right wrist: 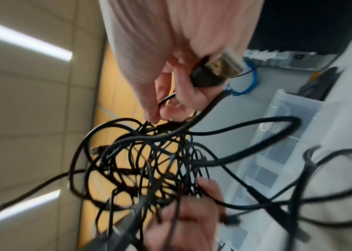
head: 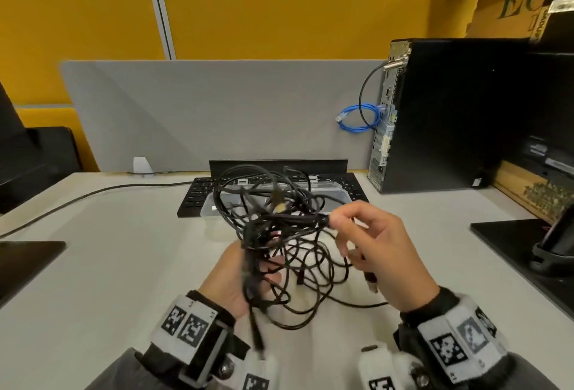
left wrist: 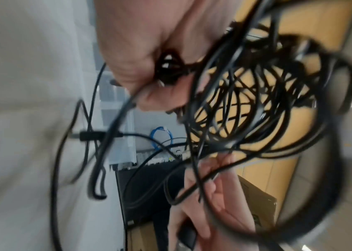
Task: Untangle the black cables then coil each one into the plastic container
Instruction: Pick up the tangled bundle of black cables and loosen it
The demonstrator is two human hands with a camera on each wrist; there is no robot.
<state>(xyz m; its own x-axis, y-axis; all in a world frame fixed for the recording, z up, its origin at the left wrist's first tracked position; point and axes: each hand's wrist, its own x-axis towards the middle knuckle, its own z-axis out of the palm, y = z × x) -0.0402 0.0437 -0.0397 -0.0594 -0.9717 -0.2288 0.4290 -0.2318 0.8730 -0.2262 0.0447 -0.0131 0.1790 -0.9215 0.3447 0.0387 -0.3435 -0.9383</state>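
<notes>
A tangle of black cables hangs in the air above the white desk, in front of a clear plastic container. My left hand grips the bundle from below, fingers curled round several strands. My right hand pinches one strand of the cables at the tangle's right side between thumb and forefinger. Its lower fingers hold a black plug with a gold metal end. Loose loops trail onto the desk between my wrists. The container looks empty of cables.
A black keyboard lies behind the container, against a grey divider. A black computer tower with a blue cable loop stands at the right. Dark monitor bases sit at both desk edges. A separate black cord runs left.
</notes>
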